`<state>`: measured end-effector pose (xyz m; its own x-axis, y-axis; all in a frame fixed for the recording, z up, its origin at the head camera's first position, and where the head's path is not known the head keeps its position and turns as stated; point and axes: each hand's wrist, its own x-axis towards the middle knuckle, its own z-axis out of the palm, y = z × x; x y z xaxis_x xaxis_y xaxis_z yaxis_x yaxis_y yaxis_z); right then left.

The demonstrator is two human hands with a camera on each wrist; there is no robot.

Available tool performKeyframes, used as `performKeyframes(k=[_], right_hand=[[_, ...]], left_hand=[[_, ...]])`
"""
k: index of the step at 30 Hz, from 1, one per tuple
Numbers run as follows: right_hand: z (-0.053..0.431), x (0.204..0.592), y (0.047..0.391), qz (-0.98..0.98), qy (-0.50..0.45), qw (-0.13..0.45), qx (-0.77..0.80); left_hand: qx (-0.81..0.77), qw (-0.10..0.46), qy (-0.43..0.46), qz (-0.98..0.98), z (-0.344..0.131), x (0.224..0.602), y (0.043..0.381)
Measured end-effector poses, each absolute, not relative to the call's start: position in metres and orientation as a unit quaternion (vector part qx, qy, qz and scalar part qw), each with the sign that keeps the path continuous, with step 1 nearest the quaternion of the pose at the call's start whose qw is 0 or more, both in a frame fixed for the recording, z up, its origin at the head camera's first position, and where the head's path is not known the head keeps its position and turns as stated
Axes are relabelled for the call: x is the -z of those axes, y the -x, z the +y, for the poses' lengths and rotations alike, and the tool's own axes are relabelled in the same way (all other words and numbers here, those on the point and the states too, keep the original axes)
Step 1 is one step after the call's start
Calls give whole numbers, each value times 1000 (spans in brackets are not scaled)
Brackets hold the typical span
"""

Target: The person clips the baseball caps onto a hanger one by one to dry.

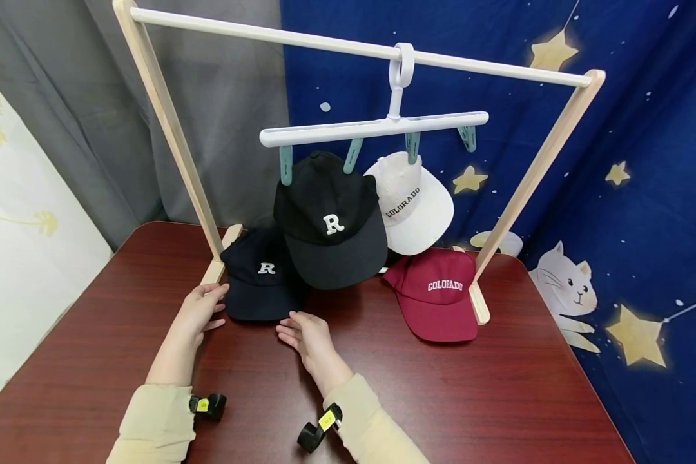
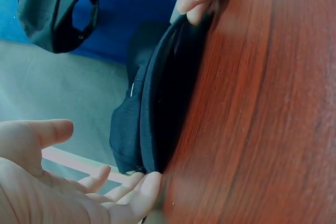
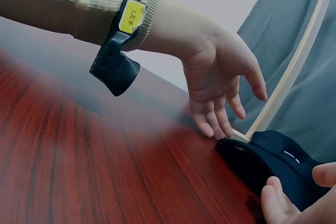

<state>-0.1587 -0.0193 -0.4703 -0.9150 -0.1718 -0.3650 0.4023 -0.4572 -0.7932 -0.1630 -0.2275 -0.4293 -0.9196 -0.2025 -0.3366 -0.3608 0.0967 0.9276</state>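
A dark navy cap (image 1: 262,283) with a white R lies on the table, its brim toward me. My left hand (image 1: 197,312) is at the brim's left side, fingertips at its edge in the left wrist view, thumb held apart. On the other side, my right hand (image 1: 310,341) has its fingers near the brim's right corner; whether they touch it I cannot tell. Neither hand is curled round the cap (image 3: 262,163). Above it, a black cap (image 1: 330,225) with an R and a white COLORADO cap (image 1: 412,206) hang from clips on a white hanger (image 1: 377,129).
A maroon COLORADO cap (image 1: 437,293) lies on the table (image 1: 470,399) by the right foot of the wooden rack (image 1: 174,129). The hanger hooks over the rack's white bar (image 1: 255,32). A teal clip (image 1: 467,138) at the hanger's right end holds nothing. Curtains hang behind.
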Motion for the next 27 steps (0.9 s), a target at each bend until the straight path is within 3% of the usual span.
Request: performKeyframes(k=[27], right_hand=[[-27, 472, 180, 508, -135, 174, 833]], left_hand=[[-683, 72, 201, 699, -231, 430, 167]])
